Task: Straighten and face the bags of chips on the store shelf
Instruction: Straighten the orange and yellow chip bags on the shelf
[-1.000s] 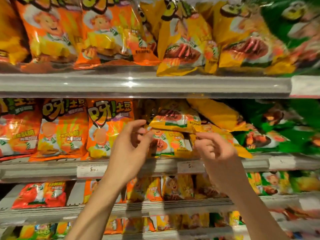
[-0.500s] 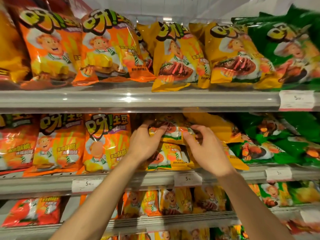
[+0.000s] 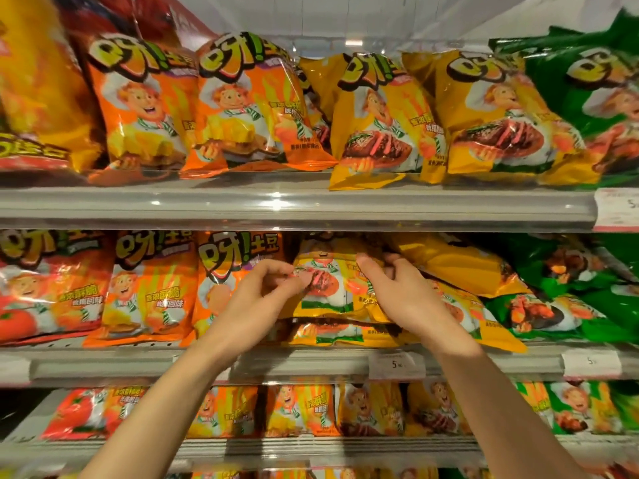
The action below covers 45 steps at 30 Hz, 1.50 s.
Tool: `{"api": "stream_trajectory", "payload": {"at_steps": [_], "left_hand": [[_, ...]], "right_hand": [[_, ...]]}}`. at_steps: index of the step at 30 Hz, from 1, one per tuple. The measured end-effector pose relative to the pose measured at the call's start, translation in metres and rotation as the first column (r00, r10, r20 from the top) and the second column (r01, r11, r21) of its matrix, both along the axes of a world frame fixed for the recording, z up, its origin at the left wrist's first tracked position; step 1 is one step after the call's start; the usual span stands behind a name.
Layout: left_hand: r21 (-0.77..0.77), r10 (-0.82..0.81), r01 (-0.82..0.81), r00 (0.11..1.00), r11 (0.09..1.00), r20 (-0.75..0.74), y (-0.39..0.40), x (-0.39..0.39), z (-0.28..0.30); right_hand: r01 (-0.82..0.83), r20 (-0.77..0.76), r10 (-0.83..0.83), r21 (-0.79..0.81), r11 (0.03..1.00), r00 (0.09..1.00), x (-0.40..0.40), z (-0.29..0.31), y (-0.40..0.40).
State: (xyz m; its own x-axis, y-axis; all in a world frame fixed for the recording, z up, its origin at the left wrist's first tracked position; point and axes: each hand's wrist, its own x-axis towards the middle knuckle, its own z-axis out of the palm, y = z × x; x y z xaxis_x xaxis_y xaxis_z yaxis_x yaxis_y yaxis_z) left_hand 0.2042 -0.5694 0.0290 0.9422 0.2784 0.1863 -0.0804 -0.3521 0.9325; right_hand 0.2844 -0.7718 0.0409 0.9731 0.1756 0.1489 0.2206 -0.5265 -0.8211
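Store shelving filling the whole view, grey rails with clear glossy price strips catching glare. Top shelf point(image 3: 276, 205): tall puffy bags standing upright, orange bags point(image 3: 249, 108) at left, yellow bags with a steak picture point(image 3: 380, 122) in the middle, green bags point(image 3: 587, 98) at far right, all shiny crinkled foil. Middle shelf point(image 3: 138, 366): neat upright orange bags point(image 3: 148, 288) on the left, then a jumble. Yellow bag point(image 3: 328, 281) dead centre on the middle shelf, face forward, propped on top of another yellow bag point(image 3: 332, 335) lying flat beneath it. Left hand point(image 3: 252, 305) at the bag's left edge, thumb and fingers curled in and pinching the foil there. Right hand point(image 3: 397, 292) on the bag's right side, thumb across the front, fingers curled behind, gripping it. Just right of that, a plain yellow bag point(image 3: 453, 264) tipped over on its side, slanting down over more yellow ones, green bags point(image 3: 567, 288) slumped beyond. White price tags point(image 3: 397, 364) clipped to the rail under the hands, a "5" readable. Lower shelf point(image 3: 311, 447): smaller red, orange, yellow and green packets point(image 3: 297, 409) in a row, somewhat blurred. Bare forearms reaching up from the bottom corners.
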Motion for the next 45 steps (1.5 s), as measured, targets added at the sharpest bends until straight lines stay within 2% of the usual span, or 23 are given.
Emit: {"api": "stream_trajectory", "payload": {"at_steps": [3,6,9,13,17,21,25,27,32,37,45], "left_hand": [[-0.039,-0.009,0.007,0.999,0.999,-0.046,0.005,0.004,0.008],[0.004,-0.027,0.027,0.996,1.0,-0.09,0.002,0.014,0.02],[0.043,-0.078,0.082,0.992,0.996,-0.102,-0.006,0.024,0.027],[0.025,-0.024,0.025,0.999,0.999,-0.036,-0.015,0.027,0.022],[0.003,0.013,-0.013,1.0,1.0,0.018,-0.014,0.017,0.017],[0.006,0.01,-0.01,1.0,1.0,0.014,-0.002,-0.002,0.011],[0.04,0.071,-0.073,0.996,0.997,0.053,0.011,-0.014,0.007],[0.013,0.074,-0.075,0.995,0.997,0.063,0.008,-0.015,0.007],[0.03,0.12,-0.123,0.989,0.992,0.087,-0.007,-0.013,0.009],[0.012,0.116,-0.117,0.989,0.993,0.09,-0.016,-0.014,0.012],[0.006,0.128,-0.128,0.99,0.992,0.058,-0.018,-0.013,0.013]], "right_hand": [[-0.019,-0.024,0.021,0.08,0.997,0.999,-0.004,-0.002,0.0],[-0.045,-0.046,0.052,0.146,0.988,0.998,-0.011,-0.006,-0.002],[-0.059,-0.026,0.063,0.145,0.988,0.998,-0.02,-0.008,-0.004],[-0.049,0.045,0.045,0.073,0.996,0.998,-0.029,-0.011,-0.008],[-0.031,0.097,0.021,0.099,0.995,0.995,-0.036,-0.008,-0.014],[0.09,0.264,-0.089,0.008,0.996,0.96,-0.04,-0.006,-0.027],[0.341,0.544,-0.242,-0.088,0.936,0.803,-0.031,-0.014,-0.05],[0.45,0.592,-0.305,-0.111,0.886,0.746,-0.02,-0.021,-0.06],[0.49,0.484,-0.322,-0.271,0.829,0.814,0.011,-0.03,-0.079],[0.532,0.537,-0.302,-0.348,0.772,0.788,0.024,-0.032,-0.084],[0.471,0.524,-0.229,-0.394,0.789,0.821,0.044,-0.027,-0.096]]}}
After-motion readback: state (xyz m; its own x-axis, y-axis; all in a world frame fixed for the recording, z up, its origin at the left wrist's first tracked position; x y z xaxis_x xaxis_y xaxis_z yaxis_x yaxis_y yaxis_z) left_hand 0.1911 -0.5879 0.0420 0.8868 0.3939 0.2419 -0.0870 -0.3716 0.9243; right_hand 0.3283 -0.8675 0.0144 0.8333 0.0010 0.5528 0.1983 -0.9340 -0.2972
